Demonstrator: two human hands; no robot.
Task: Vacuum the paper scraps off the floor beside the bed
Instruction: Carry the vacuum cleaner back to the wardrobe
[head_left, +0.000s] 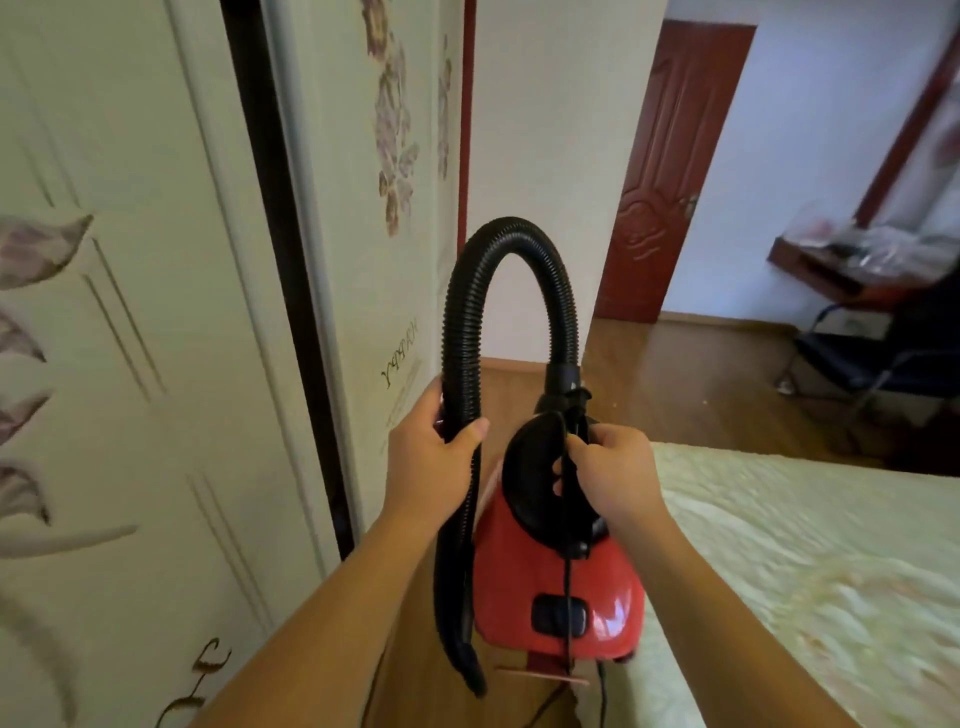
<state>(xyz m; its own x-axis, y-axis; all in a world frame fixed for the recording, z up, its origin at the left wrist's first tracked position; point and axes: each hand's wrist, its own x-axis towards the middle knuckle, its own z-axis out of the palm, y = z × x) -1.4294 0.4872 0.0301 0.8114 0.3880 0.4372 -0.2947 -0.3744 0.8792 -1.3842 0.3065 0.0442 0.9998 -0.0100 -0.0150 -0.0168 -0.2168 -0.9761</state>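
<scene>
The left hand (434, 457) grips the hose (511, 234), the right hand (610, 470) the handle of the vacuum (519, 587); best lowered gently beneath them.

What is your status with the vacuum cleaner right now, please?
Left hand grips the black hose. Right hand grips the red vacuum cleaner by its handle, beside the bed. No paper scraps clearly visible; nothing in the way.
</scene>
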